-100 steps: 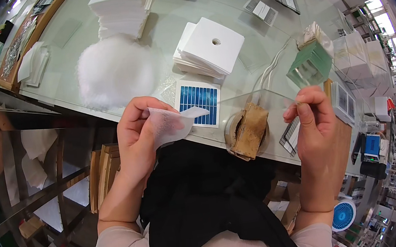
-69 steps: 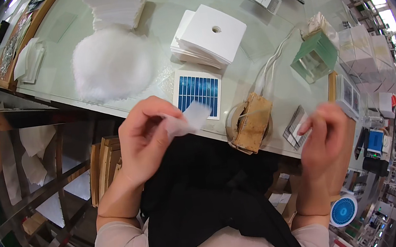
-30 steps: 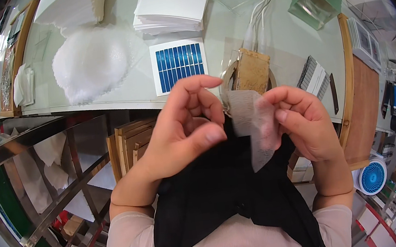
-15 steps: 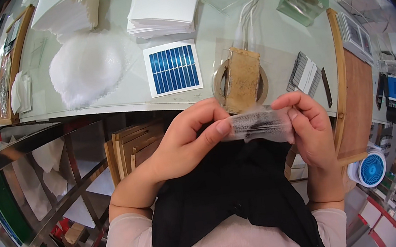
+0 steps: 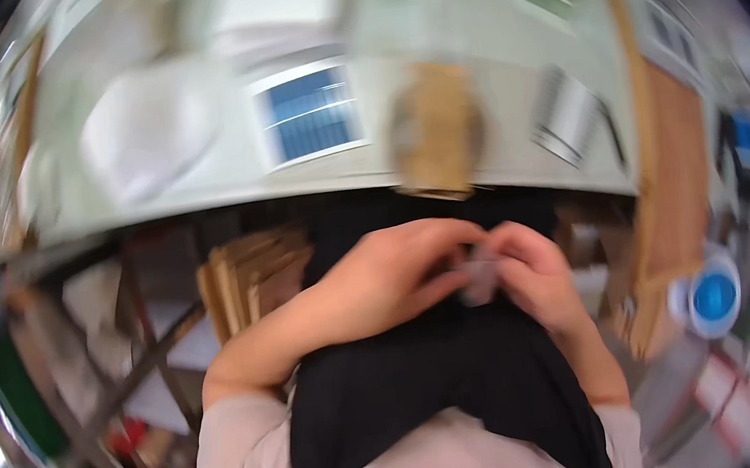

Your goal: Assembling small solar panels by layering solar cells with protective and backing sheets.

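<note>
White pile and blue-striped card sit beyond left hand, fingers curled at a thin whitish sheet; blurred, can't tell if gripping. Sheet's between the hands, right hand pinching it. Fan farther right.

We hold both arms bent, our left forearm slanting toward the upper right, our right forearm toward the upper left. Near the frame's centre, our left grip and right grip sit close together, fingers curled inward, blurred.
</note>
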{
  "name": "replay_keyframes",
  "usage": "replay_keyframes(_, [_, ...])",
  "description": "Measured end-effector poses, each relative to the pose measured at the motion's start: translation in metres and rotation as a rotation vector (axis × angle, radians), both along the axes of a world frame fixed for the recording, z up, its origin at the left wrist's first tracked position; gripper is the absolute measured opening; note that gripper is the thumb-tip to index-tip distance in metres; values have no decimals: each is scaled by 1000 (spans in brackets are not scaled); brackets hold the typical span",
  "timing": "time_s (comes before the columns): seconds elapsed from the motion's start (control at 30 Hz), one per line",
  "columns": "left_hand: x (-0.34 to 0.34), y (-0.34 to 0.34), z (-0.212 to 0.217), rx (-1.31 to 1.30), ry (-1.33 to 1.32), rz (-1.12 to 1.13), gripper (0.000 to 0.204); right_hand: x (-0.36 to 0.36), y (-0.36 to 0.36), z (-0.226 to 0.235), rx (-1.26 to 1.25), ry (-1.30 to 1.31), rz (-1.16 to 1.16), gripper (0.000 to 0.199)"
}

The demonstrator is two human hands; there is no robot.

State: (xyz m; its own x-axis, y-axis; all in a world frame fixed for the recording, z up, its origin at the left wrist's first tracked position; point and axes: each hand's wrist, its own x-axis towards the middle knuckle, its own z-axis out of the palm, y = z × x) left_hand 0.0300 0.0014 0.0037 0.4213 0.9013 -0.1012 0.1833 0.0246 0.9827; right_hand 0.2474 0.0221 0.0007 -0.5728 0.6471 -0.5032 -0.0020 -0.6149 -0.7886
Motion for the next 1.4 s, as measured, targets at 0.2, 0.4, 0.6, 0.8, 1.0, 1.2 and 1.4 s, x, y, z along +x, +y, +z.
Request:
replay_keyframes(0.2, [-41,-39,-47,-16,-210,119,15,-18,-5,-12,27,13,36,26])
replay_keyframes(0.4, [-111,-84,-209,-288,-55,992,16,-35,-4,-16,58,-68,260,25])
replay_keyframes(0.6, [-164,12,-328,-281,-191,1365,27,-51,-3,-11,95,-127,262,22])
replay_keyframes(0.8, [-194,34,-407,77,-340,1213,32,-60,-1,9,190,-154,337,21])
replay_keyframes(1.0, [-128,-53,-180,450,511,730,11,-53,11,49,442,-217,92,22])
replay_keyframes(1.2, [-147,-29,-68,942,793,744,31,-76,41,53,574,-168,252,21])
replay_keyframes(1.4, [-166,25,-53,839,1097,739,11,-82,44,60,604,-160,343,18])
